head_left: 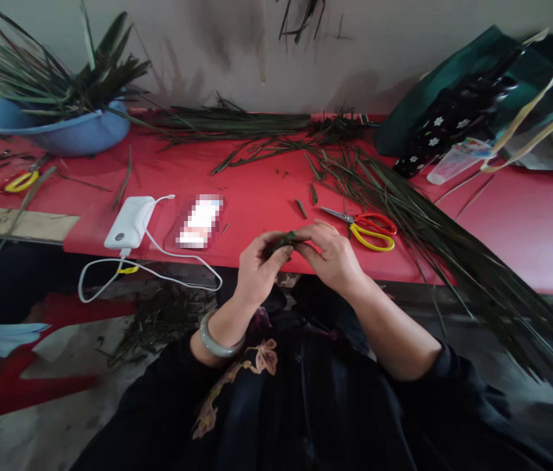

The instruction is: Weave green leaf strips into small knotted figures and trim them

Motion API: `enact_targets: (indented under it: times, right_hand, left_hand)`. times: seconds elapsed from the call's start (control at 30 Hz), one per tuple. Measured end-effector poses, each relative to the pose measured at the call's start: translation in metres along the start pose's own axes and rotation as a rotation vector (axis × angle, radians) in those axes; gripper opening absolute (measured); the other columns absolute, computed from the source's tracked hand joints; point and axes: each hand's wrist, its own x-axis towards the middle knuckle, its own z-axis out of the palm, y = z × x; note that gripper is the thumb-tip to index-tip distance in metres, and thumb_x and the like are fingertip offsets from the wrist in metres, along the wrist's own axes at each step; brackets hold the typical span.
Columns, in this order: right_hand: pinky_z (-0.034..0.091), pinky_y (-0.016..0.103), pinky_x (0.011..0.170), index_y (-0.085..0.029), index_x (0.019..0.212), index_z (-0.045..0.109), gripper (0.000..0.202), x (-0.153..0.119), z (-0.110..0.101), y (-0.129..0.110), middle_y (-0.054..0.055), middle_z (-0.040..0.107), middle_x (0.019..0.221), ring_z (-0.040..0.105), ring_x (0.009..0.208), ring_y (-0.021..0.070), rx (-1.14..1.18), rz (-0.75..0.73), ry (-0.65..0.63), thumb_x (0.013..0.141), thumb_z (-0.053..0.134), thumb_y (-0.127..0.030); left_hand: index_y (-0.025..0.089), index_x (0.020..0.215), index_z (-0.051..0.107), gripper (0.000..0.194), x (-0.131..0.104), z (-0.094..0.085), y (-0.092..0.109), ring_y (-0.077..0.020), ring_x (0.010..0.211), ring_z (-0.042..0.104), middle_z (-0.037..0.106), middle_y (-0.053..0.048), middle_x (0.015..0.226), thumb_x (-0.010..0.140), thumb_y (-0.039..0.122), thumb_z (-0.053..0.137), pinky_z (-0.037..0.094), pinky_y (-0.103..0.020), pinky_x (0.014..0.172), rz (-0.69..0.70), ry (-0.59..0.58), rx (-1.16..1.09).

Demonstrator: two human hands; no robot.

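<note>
Both hands meet near the centre of the frame, just over the front edge of the red-covered counter (251, 176), their fingers closed on a small, dark green piece of leaf (285, 243). Left hand (258, 263), with a pale grey-green bangle (213, 345) on its wrist, pinches the piece between thumb and fingers; right hand (334, 258) grips its other end with the fingertips. How the leaf is folded is mostly hidden by the fingers.

Just right of the right hand lie scissors with one red and one yellow handle (373, 244), blades pointing left and slightly apart. Beyond them, a long bundle of narrow dark green leaves (433, 222) runs from the centre right over the counter's edge toward the lower right of the frame.

Left of the hands rests a phone with a pixelated screen (201, 221), and beside it a white, box-shaped power bank (129, 224) with a white cable (80, 280) looping below the edge. At the upper left, a blue plastic basin (87, 134) holds more upright leaves (67, 85).
</note>
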Motion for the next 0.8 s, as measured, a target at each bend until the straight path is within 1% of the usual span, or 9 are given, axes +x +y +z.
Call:
enact_targets:
  times: [0.1,0.17,0.27,0.33,0.43,0.53,0.63,0.7,0.8]
  right_hand:
    - [0.047,0.032,0.078,-0.023,0.084,0.068,0.011,0.009,-0.002,0.009,0.002,0.070,0.081,0.062,0.079,0.0171,0.167,0.153,0.032,0.082,0.058,-0.027]
    - [0.048,0.031,0.077,-0.022,0.085,0.068,0.012,0.015,-0.004,0.017,0.000,0.069,0.080,0.062,0.079,0.0160,0.302,0.227,0.040,0.080,0.059,-0.029]
    - [0.048,0.032,0.080,-0.022,0.086,0.067,0.013,0.024,-0.004,0.027,0.000,0.069,0.083,0.062,0.081,0.0147,0.461,0.236,0.046,0.078,0.060,-0.030]
    - [0.048,0.032,0.083,-0.022,0.085,0.066,0.011,0.030,-0.004,0.029,0.000,0.069,0.085,0.062,0.084,0.0139,0.533,0.213,0.039,0.077,0.061,-0.029]
    - [0.048,0.032,0.083,-0.022,0.083,0.066,0.011,0.037,-0.002,0.030,0.000,0.068,0.086,0.062,0.084,0.0135,0.606,0.194,0.017,0.077,0.062,-0.031]
    - [0.049,0.032,0.081,-0.022,0.083,0.065,0.012,0.040,-0.001,0.031,0.001,0.068,0.089,0.062,0.083,0.0137,0.612,0.173,-0.019,0.078,0.061,-0.032]
    - [0.048,0.032,0.085,-0.022,0.085,0.066,0.012,0.040,-0.001,0.036,0.002,0.067,0.094,0.062,0.088,0.0137,0.550,0.119,-0.054,0.080,0.059,-0.030]
    - [0.047,0.032,0.088,-0.023,0.088,0.067,0.013,0.038,-0.002,0.039,0.002,0.067,0.096,0.062,0.092,0.0139,0.492,0.086,-0.063,0.081,0.059,-0.029]
    - [0.047,0.033,0.087,-0.023,0.092,0.067,0.015,0.035,-0.005,0.038,0.001,0.068,0.093,0.063,0.089,0.0145,0.421,0.097,-0.054,0.082,0.058,-0.030]
  left_hand:
    - [0.020,0.106,0.065,0.037,0.008,0.002,0.005,-0.0122,0.068,0.064,0.069,-0.005,0.086,0.077,0.043,0.066,0.053,-0.025,0.063,-0.115,-0.073,-0.155]
    - [0.018,0.105,0.065,0.039,0.012,0.003,0.006,-0.0158,0.071,0.066,0.070,-0.007,0.084,0.078,0.047,0.063,0.054,-0.029,0.063,-0.234,-0.093,-0.255]
    - [0.016,0.095,0.066,0.033,0.018,0.003,0.006,-0.0186,0.071,0.067,0.070,-0.007,0.080,0.075,0.043,0.067,0.054,-0.031,0.063,-0.371,-0.139,-0.335]
    - [0.016,0.091,0.067,0.031,0.022,0.003,0.004,-0.0185,0.071,0.067,0.070,-0.007,0.080,0.073,0.041,0.069,0.054,-0.031,0.063,-0.410,-0.171,-0.359]
    - [0.017,0.090,0.067,0.029,0.028,0.003,0.003,-0.0160,0.069,0.066,0.070,-0.006,0.083,0.073,0.040,0.070,0.052,-0.028,0.062,-0.416,-0.183,-0.376]
    - [0.018,0.092,0.067,0.029,0.033,0.004,0.003,-0.0120,0.064,0.064,0.069,-0.005,0.087,0.070,0.037,0.073,0.050,-0.024,0.058,-0.396,-0.147,-0.369]
    - [0.018,0.089,0.067,0.030,0.036,0.006,0.003,-0.0083,0.058,0.061,0.067,-0.002,0.083,0.065,0.032,0.077,0.049,-0.022,0.056,-0.338,-0.075,-0.353]
    - [0.018,0.086,0.068,0.030,0.036,0.008,0.004,-0.0074,0.059,0.060,0.066,0.000,0.079,0.061,0.029,0.080,0.050,-0.021,0.057,-0.284,-0.021,-0.345]
    - [0.017,0.084,0.067,0.029,0.036,0.011,0.005,-0.0074,0.061,0.060,0.065,0.001,0.075,0.059,0.025,0.080,0.051,-0.020,0.058,-0.217,0.023,-0.320]
